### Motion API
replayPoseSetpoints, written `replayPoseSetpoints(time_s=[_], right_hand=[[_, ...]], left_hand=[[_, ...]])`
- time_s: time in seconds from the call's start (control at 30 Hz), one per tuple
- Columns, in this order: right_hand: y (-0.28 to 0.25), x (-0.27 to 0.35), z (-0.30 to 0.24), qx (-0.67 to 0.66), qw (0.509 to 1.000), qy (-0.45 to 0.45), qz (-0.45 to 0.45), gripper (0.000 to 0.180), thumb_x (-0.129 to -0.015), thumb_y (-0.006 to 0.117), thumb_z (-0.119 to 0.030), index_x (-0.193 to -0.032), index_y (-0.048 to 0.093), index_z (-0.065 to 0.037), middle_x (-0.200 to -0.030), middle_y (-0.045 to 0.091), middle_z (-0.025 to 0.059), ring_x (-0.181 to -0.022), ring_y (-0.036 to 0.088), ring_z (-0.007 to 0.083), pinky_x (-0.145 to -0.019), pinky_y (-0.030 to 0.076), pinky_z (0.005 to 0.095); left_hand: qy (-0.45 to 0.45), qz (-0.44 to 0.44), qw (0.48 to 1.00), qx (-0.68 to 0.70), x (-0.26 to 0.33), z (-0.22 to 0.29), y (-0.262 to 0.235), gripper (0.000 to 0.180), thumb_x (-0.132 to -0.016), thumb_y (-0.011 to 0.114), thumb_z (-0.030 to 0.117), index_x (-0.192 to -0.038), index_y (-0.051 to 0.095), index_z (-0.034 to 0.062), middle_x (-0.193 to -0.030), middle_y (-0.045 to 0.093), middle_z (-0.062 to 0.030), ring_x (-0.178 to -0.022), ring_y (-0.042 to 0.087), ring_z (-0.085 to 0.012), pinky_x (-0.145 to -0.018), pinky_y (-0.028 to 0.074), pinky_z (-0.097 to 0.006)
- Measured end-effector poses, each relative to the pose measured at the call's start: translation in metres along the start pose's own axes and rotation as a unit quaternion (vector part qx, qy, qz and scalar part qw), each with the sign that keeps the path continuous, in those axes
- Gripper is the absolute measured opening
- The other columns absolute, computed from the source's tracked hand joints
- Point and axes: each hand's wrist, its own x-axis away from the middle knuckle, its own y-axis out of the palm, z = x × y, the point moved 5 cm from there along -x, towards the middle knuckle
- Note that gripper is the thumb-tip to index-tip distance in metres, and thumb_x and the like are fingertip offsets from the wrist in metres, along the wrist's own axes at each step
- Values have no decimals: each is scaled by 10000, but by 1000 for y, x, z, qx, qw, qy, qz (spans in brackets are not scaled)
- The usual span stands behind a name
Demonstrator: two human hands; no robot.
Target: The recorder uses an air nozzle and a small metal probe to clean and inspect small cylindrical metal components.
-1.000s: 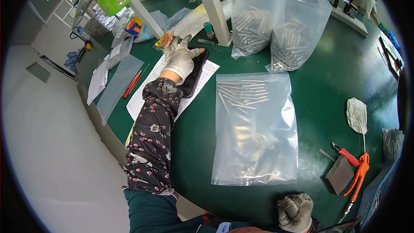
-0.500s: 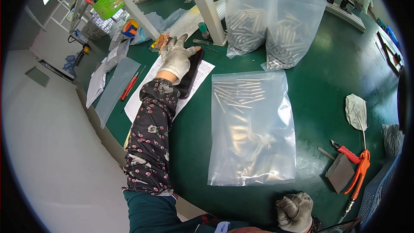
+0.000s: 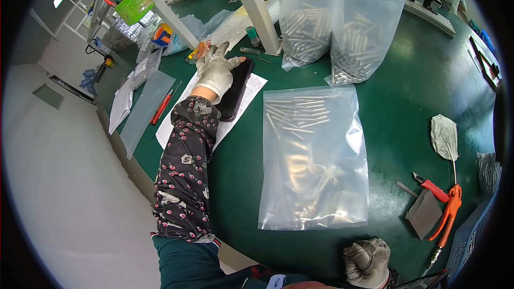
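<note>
My left hand (image 3: 216,74), in a worn pale glove with the fingertips cut away at the thumb, reaches forward with its fingers spread. It lies across the upper left part of a black phone (image 3: 231,96), which rests on a printed paper sheet (image 3: 252,90). Down at the near edge of the table, my right hand (image 3: 367,262) is curled into a gloved fist with nothing showing in it. Between the hands lies a flat clear plastic bag (image 3: 316,182) with several thin metal pins (image 3: 300,112) near its far end.
Two upright plastic bags (image 3: 356,48) of metal pins stand at the back beside a white frame post (image 3: 249,10). At right lie an orange air gun (image 3: 452,208), a red-handled cutter (image 3: 435,190), a grey sanding sheet (image 3: 424,214) and a blue basket (image 3: 471,235). Red pens (image 3: 161,108) lie left.
My left hand has shifted very slightly left and toward me over the phone. My right fist and the flat bag stay as they were.
</note>
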Motion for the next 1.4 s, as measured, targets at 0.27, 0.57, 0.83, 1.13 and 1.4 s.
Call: replayPoseSetpoints(time_s=[0.27,0.57,0.83,1.13,1.4], right_hand=[[5,2,2,-13,1000,10,-18,145,-656,592,-28,-797,619,-46,-674,575,131,-574,529,317,-529,408,405],[1,1,1,-11,1000,11,-9,140,-676,586,-20,-810,614,-50,-688,572,137,-582,525,319,-533,403,408],[2,1,0,-16,1000,12,-7,119,-691,578,8,-804,601,-20,-696,587,142,-609,552,323,-555,423,408],[5,-1,-2,-16,1000,7,3,111,-690,604,11,-796,610,-20,-666,581,130,-594,549,317,-556,427,398],[5,-3,-2,4,1000,18,-3,80,-738,598,-47,-808,630,-27,-715,596,141,-622,557,327,-570,431,397]], left_hand=[[2,-16,1000,-16,6,-1,-3,426,-838,486,92,-1146,607,361,-1451,288,-48,-1349,228,-297,-1087,139,-478],[8,-32,999,-15,6,11,0,415,-847,483,106,-1155,602,357,-1447,289,-60,-1348,227,-296,-1089,133,-480],[17,52,998,-32,16,-11,-20,388,-850,486,119,-1142,611,342,-1434,313,-73,-1342,238,-305,-1073,164,-466],[35,41,999,-10,67,-38,-17,307,-858,521,183,-1115,636,304,-1426,323,-83,-1323,267,-307,-1067,178,-455],[28,-4,999,-17,74,-25,-15,402,-814,541,104,-1137,618,330,-1426,325,-79,-1332,259,-309,-1082,163,-466]])
